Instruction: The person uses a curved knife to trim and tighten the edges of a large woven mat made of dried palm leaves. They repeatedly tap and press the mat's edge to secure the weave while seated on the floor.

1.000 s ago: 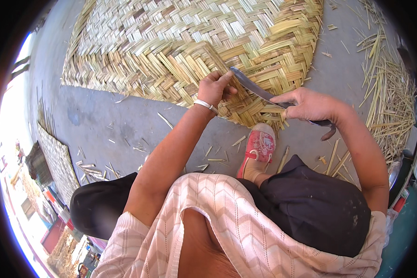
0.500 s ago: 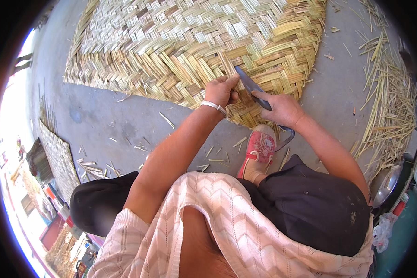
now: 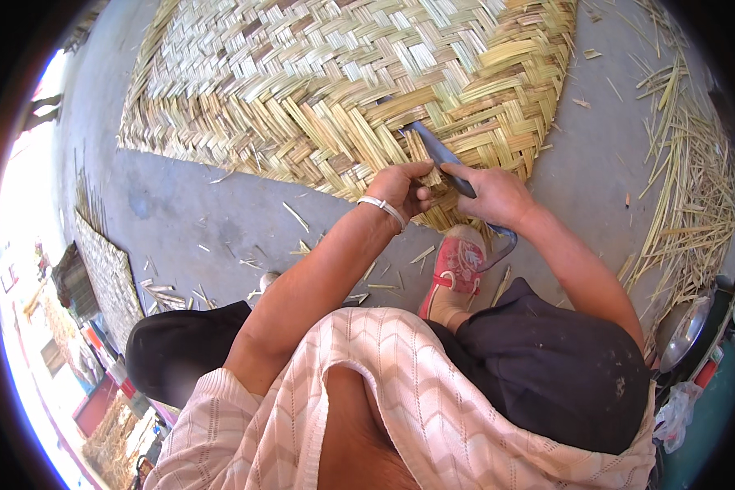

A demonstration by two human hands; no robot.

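Observation:
A mat (image 3: 302,73) of flat, pale yellow-green reed strips, woven in a zigzag pattern, lies on the floor ahead of me, one corner close to my foot. My right hand (image 3: 498,196) grips a dark metal tool with a pointed blade (image 3: 434,147) and a curved tail end near my shoe. The blade slants forward and left, its front part tucked under strips of the weave. At the mat's near edge, my left hand (image 3: 402,189) is closed on short reed strips (image 3: 417,150), thumb beside the blade. Its other fingers are curled and partly hidden.
My red shoe (image 3: 459,260) stands right by the mat's near corner. Loose reed strips (image 3: 694,171) are heaped along the right side. Cut bits lie scattered over the grey floor (image 3: 188,196). Another woven piece (image 3: 110,261) is at the left. A metal bowl (image 3: 688,331) sits at the right.
Both hands have come slightly nearer to me and to the right. The blade, lying over the weave before, now has its front part under strips.

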